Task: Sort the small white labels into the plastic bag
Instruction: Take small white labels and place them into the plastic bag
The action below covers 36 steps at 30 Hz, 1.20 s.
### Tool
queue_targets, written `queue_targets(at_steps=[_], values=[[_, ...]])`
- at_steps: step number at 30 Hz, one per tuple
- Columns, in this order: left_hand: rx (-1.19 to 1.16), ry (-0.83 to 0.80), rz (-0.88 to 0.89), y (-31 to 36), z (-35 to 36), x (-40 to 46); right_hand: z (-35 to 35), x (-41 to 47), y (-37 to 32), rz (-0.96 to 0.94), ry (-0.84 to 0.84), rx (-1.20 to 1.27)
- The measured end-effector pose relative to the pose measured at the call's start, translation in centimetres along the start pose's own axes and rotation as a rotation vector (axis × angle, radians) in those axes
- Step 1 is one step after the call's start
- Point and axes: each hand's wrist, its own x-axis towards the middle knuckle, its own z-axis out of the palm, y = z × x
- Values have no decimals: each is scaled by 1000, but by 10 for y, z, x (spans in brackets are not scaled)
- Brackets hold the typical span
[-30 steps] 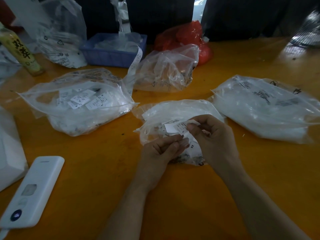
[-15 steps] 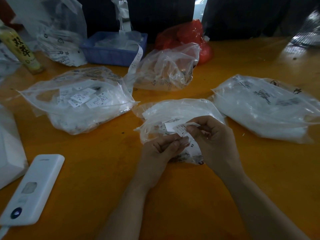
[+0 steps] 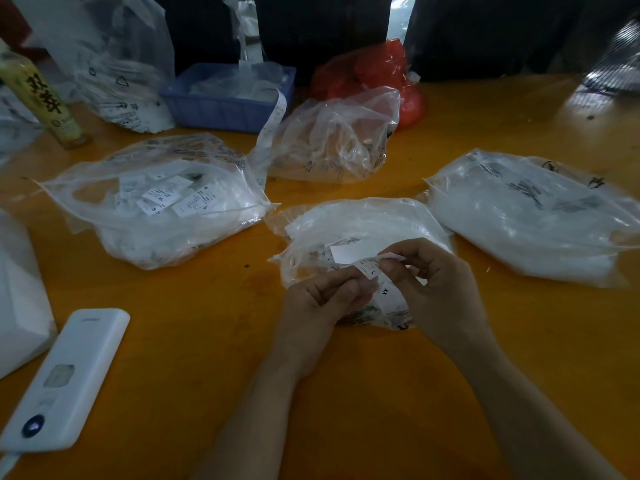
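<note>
item: small white labels (image 3: 360, 259), pinched between both your hands over the plastic bag (image 3: 349, 223) at table centre.
your left hand (image 3: 320, 299) and right hand (image 3: 434, 285) each grasp the label strip with curled fingertips. second label bag (image 3: 156, 202) at 10 o'clock, full white bag (image 3: 530, 216) at 2 o'clock, blue basket (image 3: 225, 98) at 11, white device (image 3: 65, 379) at 8, all on the orange table (image 3: 207, 341).
</note>
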Motion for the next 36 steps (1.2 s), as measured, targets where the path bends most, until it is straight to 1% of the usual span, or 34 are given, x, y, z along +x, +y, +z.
queue_targets(at_steps=[6,11,16,21,26,32,36], values=[[17,20,-8,3,6,-2,-4,0,0,40,-110,-32],[12,66,-16,2,6,0,-10,3,0,54,-109,-55],[44,81,-12,0,5,-1,-15,4,-2,47,-159,-91],[74,81,1,1,5,-2,-17,3,-3,67,-155,-55],[43,115,-11,0,4,-1,-17,2,-4,55,-171,-54],[189,169,29,-3,1,0,-22,3,-7,26,-208,-91],[205,199,40,-1,1,0,-23,5,-9,24,-250,-138]])
